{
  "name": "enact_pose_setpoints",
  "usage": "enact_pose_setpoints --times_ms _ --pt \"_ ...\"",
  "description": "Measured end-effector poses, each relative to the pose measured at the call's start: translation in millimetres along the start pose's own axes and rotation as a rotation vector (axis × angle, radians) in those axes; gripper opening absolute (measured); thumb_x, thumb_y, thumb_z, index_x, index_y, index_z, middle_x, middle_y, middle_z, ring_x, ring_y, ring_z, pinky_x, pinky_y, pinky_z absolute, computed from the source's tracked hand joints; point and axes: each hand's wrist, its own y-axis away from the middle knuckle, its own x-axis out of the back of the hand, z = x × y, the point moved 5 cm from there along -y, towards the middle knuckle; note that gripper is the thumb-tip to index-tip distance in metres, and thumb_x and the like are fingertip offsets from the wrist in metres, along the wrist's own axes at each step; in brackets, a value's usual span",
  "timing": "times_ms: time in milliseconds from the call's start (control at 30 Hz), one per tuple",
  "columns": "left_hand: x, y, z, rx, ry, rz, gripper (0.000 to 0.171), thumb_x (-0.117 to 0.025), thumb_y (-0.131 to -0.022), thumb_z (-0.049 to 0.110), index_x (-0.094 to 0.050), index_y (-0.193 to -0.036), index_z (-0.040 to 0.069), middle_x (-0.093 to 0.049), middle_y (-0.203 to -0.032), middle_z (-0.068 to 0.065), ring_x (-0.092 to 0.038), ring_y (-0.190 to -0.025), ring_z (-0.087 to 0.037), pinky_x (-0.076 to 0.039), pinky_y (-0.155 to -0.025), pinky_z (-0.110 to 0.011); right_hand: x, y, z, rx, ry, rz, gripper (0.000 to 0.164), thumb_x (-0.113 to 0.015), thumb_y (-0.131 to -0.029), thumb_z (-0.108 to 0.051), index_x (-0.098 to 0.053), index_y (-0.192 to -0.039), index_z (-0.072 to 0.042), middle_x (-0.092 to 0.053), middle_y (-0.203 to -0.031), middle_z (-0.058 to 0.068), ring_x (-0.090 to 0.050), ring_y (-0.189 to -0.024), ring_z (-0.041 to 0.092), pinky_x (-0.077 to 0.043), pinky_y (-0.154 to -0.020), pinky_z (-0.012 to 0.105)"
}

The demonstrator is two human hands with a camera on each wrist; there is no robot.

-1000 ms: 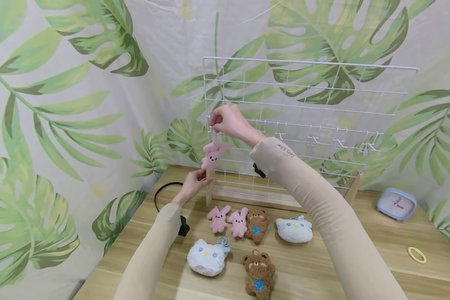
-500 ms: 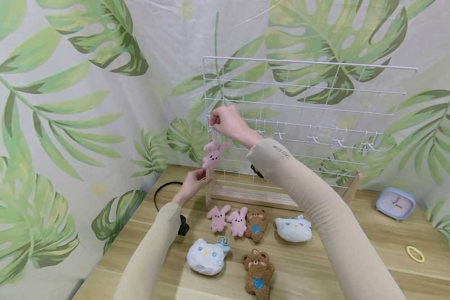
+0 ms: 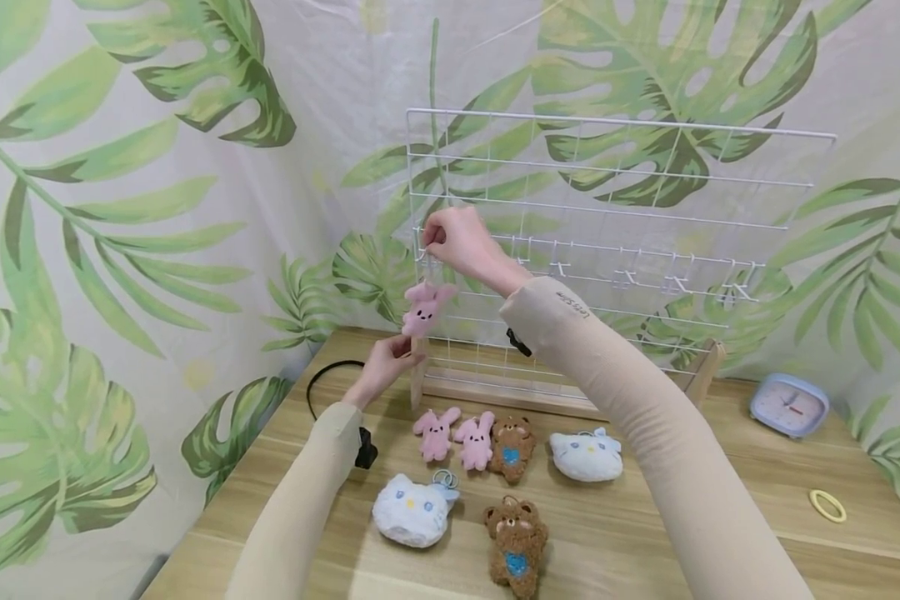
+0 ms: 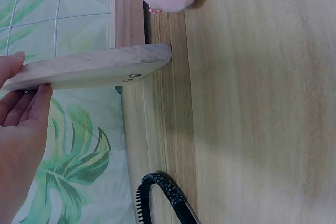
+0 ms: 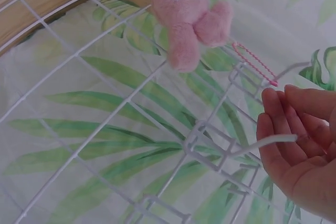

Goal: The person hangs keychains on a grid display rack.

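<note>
My right hand [image 3: 461, 240] is raised at the left side of a white wire grid rack [image 3: 621, 122]. Its thumb and fingertips pinch the end of a pink bead chain [image 5: 253, 61], right beside a white hook [image 5: 294, 68]. From that chain hangs a pink bunny plush keychain [image 3: 423, 310]. Lower down, my left hand [image 3: 381, 365] grips the rack's wooden upright [image 4: 100, 66], thumb on one face and fingers on the other. Two more pink bunny keychains [image 3: 436, 437] [image 3: 476, 442] lie on the table in front of the rack.
Brown bear plushes [image 3: 513, 450] [image 3: 516, 546] and white cat plushes [image 3: 412, 512] [image 3: 587, 457] lie on the wooden table [image 3: 607, 550]. More white hooks [image 3: 675, 283] line the grid to the right. A blue clock [image 3: 789, 407] and yellow ring [image 3: 827, 506] sit at right.
The right hand and the hanging bunny shift only slightly beside the hook. The left hand keeps its grip on the upright; the plushes on the table stay in place.
</note>
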Motion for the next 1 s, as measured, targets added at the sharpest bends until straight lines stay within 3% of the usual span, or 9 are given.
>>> enact_pose_setpoints --times_ms 300,467,567,700,867,1000 --pt "-6.7 -4.4 1.6 -0.004 -0.015 -0.021 0.046 -0.064 -0.097 0.013 -0.054 -0.138 -0.003 -0.058 -0.139 -0.024 -0.053 -0.134 -0.036 -0.046 -0.109 -0.049 39.0 44.0 3.9 0.009 -0.116 0.102 0.008 -0.067 -0.092 -0.008 -0.073 -0.096 -0.003 -0.075 -0.098 0.012 -0.07 -0.088 0.02 -0.055 -0.084 0.028" --pt "-5.2 -4.6 3.2 -0.004 0.002 -0.023 0.047 -0.064 -0.097 0.013 -0.053 -0.138 -0.005 -0.058 -0.138 -0.027 -0.054 -0.132 -0.039 -0.046 -0.108 -0.05 52.8 84.2 11.6 0.025 -0.138 0.144 0.01 -0.07 -0.092 -0.011 -0.073 -0.098 -0.003 -0.076 -0.097 0.012 -0.071 -0.084 0.02 -0.058 -0.08 0.028" --pt "-4.1 0.1 13.8 -0.004 0.006 -0.032 0.047 -0.063 -0.097 0.01 -0.051 -0.138 -0.01 -0.056 -0.137 -0.03 -0.053 -0.131 -0.042 -0.045 -0.108 -0.052 54.9 115.0 19.3 0.016 -0.157 0.135 0.013 -0.071 -0.091 -0.011 -0.072 -0.101 -0.003 -0.075 -0.096 0.012 -0.07 -0.081 0.019 -0.059 -0.077 0.028" --pt "-3.5 5.9 25.4 -0.008 -0.021 -0.049 0.047 -0.062 -0.097 0.009 -0.05 -0.137 -0.013 -0.055 -0.137 -0.033 -0.053 -0.131 -0.044 -0.048 -0.106 -0.05 49.0 157.5 40.1 -0.022 -0.157 0.104 0.014 -0.07 -0.091 -0.011 -0.071 -0.103 -0.003 -0.075 -0.094 0.01 -0.07 -0.081 0.017 -0.059 -0.076 0.027" --pt "-3.8 -0.8 7.8 -0.013 -0.039 -0.044 0.048 -0.063 -0.098 0.016 -0.052 -0.138 -0.008 -0.057 -0.138 -0.029 -0.053 -0.132 -0.041 -0.049 -0.106 -0.045 29.8 199.5 82.6 -0.119 -0.129 0.055 0.011 -0.069 -0.093 -0.013 -0.073 -0.101 -0.006 -0.076 -0.092 0.008 -0.07 -0.079 0.019 -0.057 -0.071 0.025" --pt "-2.3 -3.9 -0.8 0.024 -0.005 -0.043 0.051 -0.064 -0.098 0.018 -0.05 -0.142 -0.003 -0.055 -0.142 -0.025 -0.05 -0.136 -0.037 -0.045 -0.11 -0.045 7.2 222.2 123.5 -0.197 -0.107 0.015 0.01 -0.068 -0.094 -0.016 -0.073 -0.098 -0.008 -0.076 -0.09 0.006 -0.069 -0.075 0.016 -0.055 -0.068 0.025"
